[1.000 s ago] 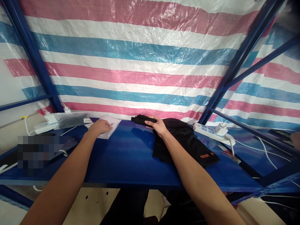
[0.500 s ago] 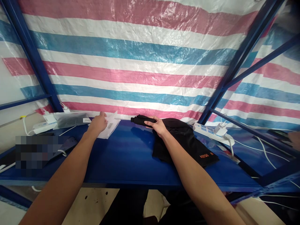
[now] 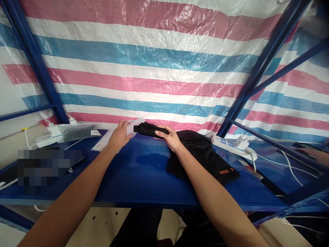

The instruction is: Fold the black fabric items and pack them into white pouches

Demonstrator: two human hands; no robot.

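Observation:
My right hand [image 3: 172, 140] is closed around a black folding umbrella [image 3: 150, 130], held above the blue shelf with its narrow end pointing left. In my left hand [image 3: 120, 134] is a thin, translucent white plastic bag [image 3: 135, 125], pinched near its edge. The bag's open-looking side meets the narrow end of the umbrella; whether the tip is inside cannot be made out. Below my left hand lies a flat white stack [image 3: 101, 142], partly covered by the hand. A folded black cloth [image 3: 203, 154] with orange lettering rests under my right wrist.
Behind the blue shelf [image 3: 144, 178] hangs a striped plastic sheet [image 3: 144, 82]. Power strips stand at the left [image 3: 48, 140] and right [image 3: 232, 147], with white cables. A grey plastic package [image 3: 77, 133] lies at the back left. Blue metal posts frame both sides.
My left hand has lifted a white bag off the stack and moved right to the umbrella's end. The umbrella has shifted slightly left in my right hand.

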